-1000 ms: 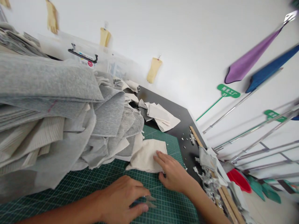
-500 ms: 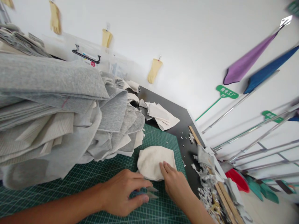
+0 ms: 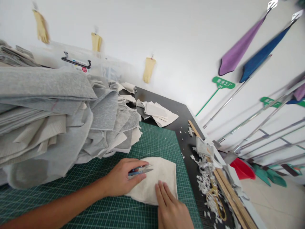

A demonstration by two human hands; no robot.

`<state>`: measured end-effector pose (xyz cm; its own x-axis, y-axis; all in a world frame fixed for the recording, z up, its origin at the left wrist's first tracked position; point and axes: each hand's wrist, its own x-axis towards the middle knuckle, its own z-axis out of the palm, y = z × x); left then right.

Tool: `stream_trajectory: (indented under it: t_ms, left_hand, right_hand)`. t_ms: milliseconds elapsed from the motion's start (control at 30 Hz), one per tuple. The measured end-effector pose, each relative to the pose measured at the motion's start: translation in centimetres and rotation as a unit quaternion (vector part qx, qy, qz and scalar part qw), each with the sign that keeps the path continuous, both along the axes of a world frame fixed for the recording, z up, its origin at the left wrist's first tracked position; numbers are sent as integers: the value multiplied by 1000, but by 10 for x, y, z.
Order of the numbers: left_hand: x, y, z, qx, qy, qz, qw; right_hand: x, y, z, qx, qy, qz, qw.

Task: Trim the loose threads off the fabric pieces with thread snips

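The open right hand (image 3: 170,206), fingers spread, pins a cream cloth piece (image 3: 162,175) flat on the green cutting mat (image 3: 154,140), apparently to steady it. The closed left hand (image 3: 124,177) grips what look like small snips (image 3: 140,170) over the cloth's edge. A grey fabric pile (image 3: 47,117) crowds the mat's left side; trimmings (image 3: 205,181) lie beyond its right edge.

Cutting mat (image 3: 154,143): green, white grid. Cloth piece (image 3: 164,173): cream. Snips (image 3: 139,170): blue handles. Folded fabric stack (image 3: 47,89): grey, beige.
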<state>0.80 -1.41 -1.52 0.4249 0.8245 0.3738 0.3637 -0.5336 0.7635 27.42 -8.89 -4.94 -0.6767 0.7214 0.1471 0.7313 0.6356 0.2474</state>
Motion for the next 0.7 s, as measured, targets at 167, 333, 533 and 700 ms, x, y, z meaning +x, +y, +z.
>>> stream_trajectory:
  t_ms: [167, 333, 533, 700]
  left_hand:
    - [2, 0, 5, -2, 8, 25, 1000]
    - [1, -6, 17, -5, 14, 21, 1000]
    - [13, -17, 36, -7, 3, -28, 1000]
    - [45, -4, 45, -8, 52, -100, 994]
  right_hand:
    - [-3, -11, -1, 0, 60, 22, 998]
    - [-3, -25, 20, -23, 76, 33, 996]
    - [-4, -40, 62, -127, 154, -17, 980]
    - [9, -1, 85, -53, 312, -78, 945]
